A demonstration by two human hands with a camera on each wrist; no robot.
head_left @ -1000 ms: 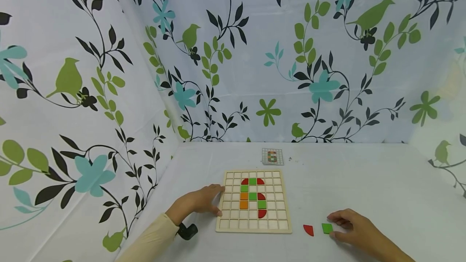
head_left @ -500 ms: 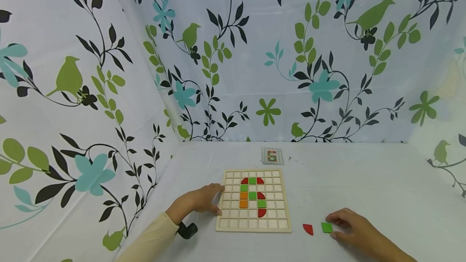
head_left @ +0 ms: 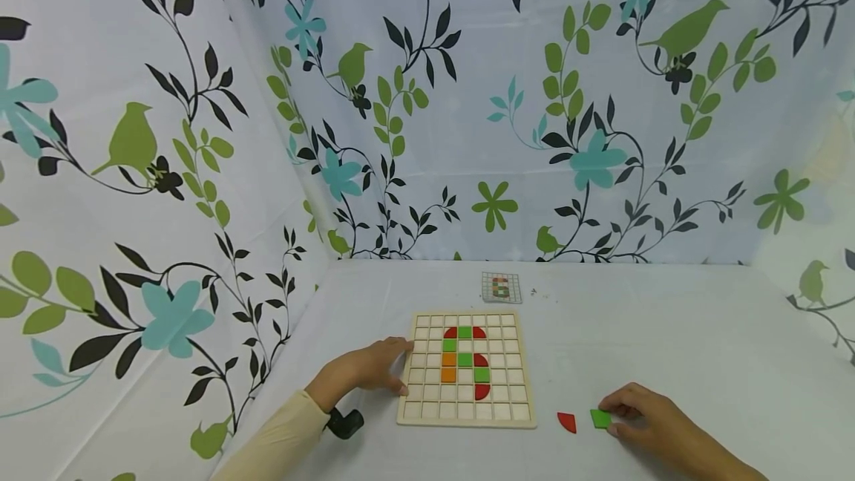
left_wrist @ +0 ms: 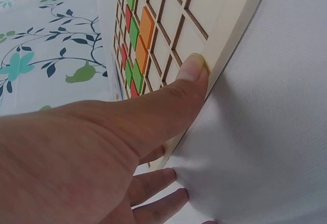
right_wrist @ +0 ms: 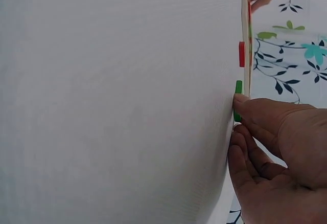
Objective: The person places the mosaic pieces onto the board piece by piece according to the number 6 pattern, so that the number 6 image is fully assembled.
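Observation:
A wooden grid board (head_left: pixel 430 412) lies on the white table, with red, green and orange tiles set in its cells in a curving pattern. My left hand (head_left: pixel 370 366) rests at the board's left edge; in the left wrist view the thumb (left_wrist: pixel 192 70) presses on the rim and the other fingers lie beside the edge. Right of the board, my right hand (head_left: pixel 644 421) pinches a green square tile (head_left: pixel 600 419) at its right side between thumb and fingertips. The tile is down at the table. A red quarter-round tile (head_left: pixel 567 422) lies just left of it.
Behind the board lies a small gridded card (head_left: pixel 501 288) with a coloured pattern on it. A black device (head_left: pixel 345 424) sits at my left wrist. A patterned curtain (head_left: pixel 494 132) hangs behind the table and along the left.
My right hand's fingertips have shifted very slightly at the green tile. The left hand, board and tiles have stayed in place; the head view has moved a touch.

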